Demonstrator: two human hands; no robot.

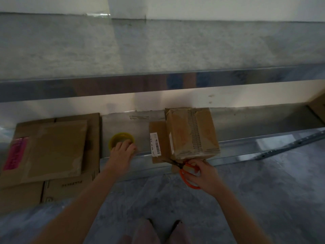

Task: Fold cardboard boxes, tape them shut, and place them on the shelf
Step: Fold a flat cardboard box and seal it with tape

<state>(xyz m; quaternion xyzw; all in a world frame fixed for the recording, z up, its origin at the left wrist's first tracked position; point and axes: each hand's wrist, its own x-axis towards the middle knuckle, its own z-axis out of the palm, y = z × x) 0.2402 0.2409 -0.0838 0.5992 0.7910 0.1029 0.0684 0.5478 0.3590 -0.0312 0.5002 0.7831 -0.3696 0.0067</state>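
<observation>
While the left hand [123, 152] lies over the near rim of the tape roll [115, 138], fingers spread and not visibly curled round it, the right hand [202, 171] grips the orange scissors [182, 170] through the handles.

- Taped box [191, 132]: at the front edge of the shelf [246, 120], just beyond the right fingers, long axis running front to back. The right hand is nearer it.
- Scissor blades point left along that front edge, under the box's near bottom edge.
- Roll lies flat, hole up, between the flat cardboard [52, 148] at the left end and the box.

Judgement: the tape is cut, or about to be.

Hidden: the roll's near half. Too dim to tell: any tape strand, or the blades' gap.
</observation>
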